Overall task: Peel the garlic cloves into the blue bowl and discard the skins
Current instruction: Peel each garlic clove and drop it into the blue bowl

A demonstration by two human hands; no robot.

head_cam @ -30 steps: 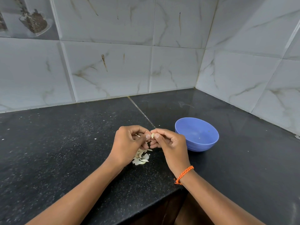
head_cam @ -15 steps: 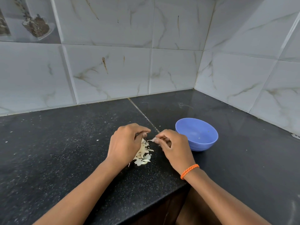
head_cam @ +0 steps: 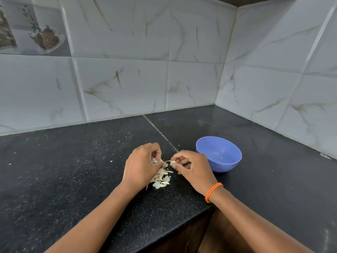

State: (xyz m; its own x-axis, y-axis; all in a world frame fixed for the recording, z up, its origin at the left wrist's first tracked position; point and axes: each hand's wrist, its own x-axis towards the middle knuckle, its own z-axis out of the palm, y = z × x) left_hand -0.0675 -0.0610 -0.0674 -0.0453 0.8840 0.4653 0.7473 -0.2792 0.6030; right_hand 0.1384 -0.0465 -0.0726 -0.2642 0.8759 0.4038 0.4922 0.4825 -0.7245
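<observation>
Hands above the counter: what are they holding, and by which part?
The right hand pinches a garlic clove at one end with its fingertips; the left hand pinches papery skin beside it.

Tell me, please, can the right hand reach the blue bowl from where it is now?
Probably yes. The right hand, pinching a garlic clove, sits just beside the blue bowl, and only bare countertop lies between them. Nothing blocks the bowl's open top.

Garlic clove (head_cam: pixel 172 162), small and pale, pinched between fingertips above black counter; heap of papery cream skins (head_cam: pixel 161 178) just below; blue bowl (head_cam: pixel 218 154) upright, near, to right
</observation>
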